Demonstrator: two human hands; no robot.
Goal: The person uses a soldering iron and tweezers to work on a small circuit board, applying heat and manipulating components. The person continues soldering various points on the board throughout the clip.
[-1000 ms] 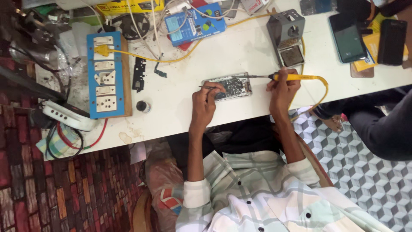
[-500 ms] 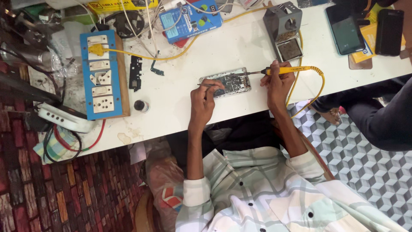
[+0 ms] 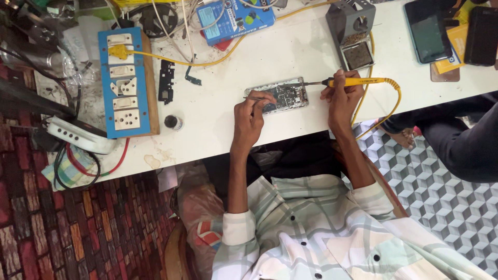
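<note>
Head view, the only one I get. I take the opened phone [image 3: 279, 96] as my landmark: it lies flat on the white table [image 3: 244, 140], back cover off, circuit board exposed.

My left hand [image 3: 250, 115] sits at the near-left corner of the phone, fingers pinched together on thin tweezers [image 3: 258, 97] whose tips reach onto the board. My right hand [image 3: 342, 96] is just right of the phone, closed around the yellow soldering iron [image 3: 348, 82]; its metal tip points left and meets the phone's far-right edge. The iron's yellow cord [image 3: 386, 106] loops away to the right of the phone and off the table edge.

Beyond the phone, to its right, stands the grey iron stand [image 3: 354, 31]. Left of the phone: a small black bottle cap [image 3: 171, 122], loose black phone parts [image 3: 166, 82], then the blue socket board [image 3: 126, 83]. Far right of the phone lie other phones [image 3: 428, 30], and another person's legs [image 3: 456, 140] show there.

Progress, as I judge it: phone already stripped open, soldering on the board is mid-way, tip on the work. Left: finishing the joint and closing the phone up. I can't make out the joint itself.
</note>
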